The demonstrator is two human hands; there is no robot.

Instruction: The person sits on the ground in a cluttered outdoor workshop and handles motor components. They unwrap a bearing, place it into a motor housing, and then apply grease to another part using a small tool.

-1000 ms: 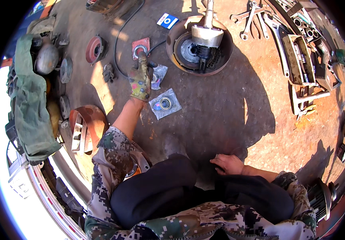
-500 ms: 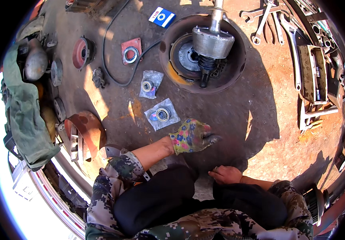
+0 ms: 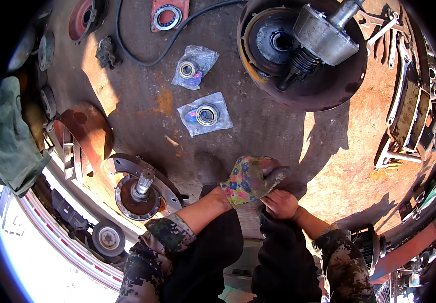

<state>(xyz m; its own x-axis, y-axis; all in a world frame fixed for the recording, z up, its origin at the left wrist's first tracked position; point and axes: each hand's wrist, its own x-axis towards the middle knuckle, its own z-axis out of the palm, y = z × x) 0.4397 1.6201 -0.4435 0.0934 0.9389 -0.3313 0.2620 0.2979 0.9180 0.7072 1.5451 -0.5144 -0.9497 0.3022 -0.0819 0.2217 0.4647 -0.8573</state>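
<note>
My left hand (image 3: pixel 250 179) wears a flowered work glove with dark grey fingertips, its fingers curled inward. Against those fingertips my bare right hand (image 3: pixel 282 203) is bent and closed, above my right knee. What either hand holds, if anything, is hidden between them. Closest to the glove on the floor is a bearing (image 3: pixel 207 115) in a clear plastic bag (image 3: pixel 224 118). Farther off, a smaller bearing (image 3: pixel 187 69) lies in another plastic bag (image 3: pixel 205 58).
At the far right a wide dark drum (image 3: pixel 346 93) holds a silver shaft assembly (image 3: pixel 324 38). Wrenches (image 3: pixel 399 76) and a tool box (image 3: pixel 414 113) line the right side. A flanged shaft (image 3: pixel 142 189) stands at left beside a rusty curved guard (image 3: pixel 86 129). A black cable (image 3: pixel 149 63) curves behind.
My view has shifted, bringing the flanged shaft into sight at left. My right hand has risen to meet the gloved left hand; the two were apart before.
</note>
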